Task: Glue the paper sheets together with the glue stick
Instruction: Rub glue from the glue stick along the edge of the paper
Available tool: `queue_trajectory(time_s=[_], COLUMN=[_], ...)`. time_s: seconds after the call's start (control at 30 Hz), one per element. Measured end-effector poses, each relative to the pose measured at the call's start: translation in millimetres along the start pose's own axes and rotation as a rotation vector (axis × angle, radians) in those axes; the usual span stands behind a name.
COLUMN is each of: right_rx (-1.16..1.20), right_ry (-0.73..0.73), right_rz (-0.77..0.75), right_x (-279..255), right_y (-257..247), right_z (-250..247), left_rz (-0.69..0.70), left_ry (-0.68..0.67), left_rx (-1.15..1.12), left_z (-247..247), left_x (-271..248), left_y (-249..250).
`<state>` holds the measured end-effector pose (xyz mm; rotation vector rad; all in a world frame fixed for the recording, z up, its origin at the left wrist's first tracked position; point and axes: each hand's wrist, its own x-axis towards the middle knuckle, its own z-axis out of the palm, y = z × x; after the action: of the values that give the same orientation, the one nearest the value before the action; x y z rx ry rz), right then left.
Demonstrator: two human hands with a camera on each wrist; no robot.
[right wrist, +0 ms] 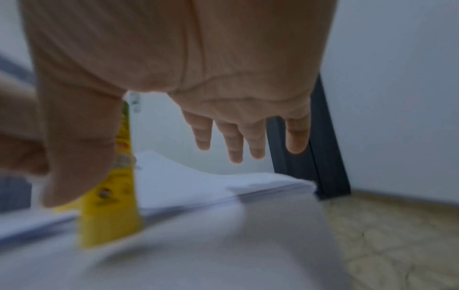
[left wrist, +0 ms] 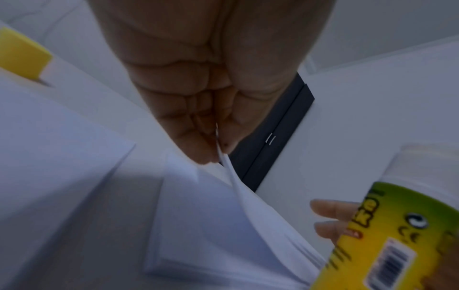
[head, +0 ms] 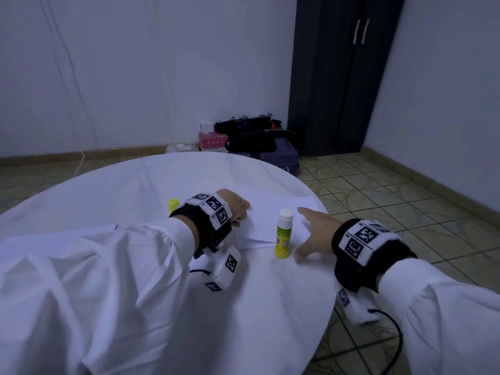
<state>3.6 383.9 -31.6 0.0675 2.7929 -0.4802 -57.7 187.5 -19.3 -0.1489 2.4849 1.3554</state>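
Yellow cap [head: 173, 205] behind left hand [head: 234, 205]; dark wardrobe [head: 343, 74] beyond table [head: 121, 182].

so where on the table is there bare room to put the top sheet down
Bare tabletop lies beyond the yellow cap, toward the far rim. Crowded: the right edge, where the paper sheets, upright glue stick and both hands, left and right, cluster.
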Motion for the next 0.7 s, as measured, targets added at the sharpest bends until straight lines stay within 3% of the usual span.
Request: queue_trajectory(time_s=[0.1, 0.33, 0.47, 0.7], right_rx=[0.202, 0.332, 0.370, -0.005], right_ry=[-0.032, 0.125, 0.120, -0.122], right_rz=[-0.065, -0.112, -0.131, -0.227], right_x=[-11, -34, -52, -80], right_y=[-12, -28, -45, -106], right_z=[2, 7, 11, 51], left_rz=[0.049, 0.103, 0.031, -0.086], left_ry=[0.067, 0.200, 0.138, -0.009], left_rx=[0.010, 0.075, 0.146, 0.371], left_z=[-7, -52, -84, -105], left_x=[-9, -54, -93, -149], left_y=[-7, -45, -77, -145])
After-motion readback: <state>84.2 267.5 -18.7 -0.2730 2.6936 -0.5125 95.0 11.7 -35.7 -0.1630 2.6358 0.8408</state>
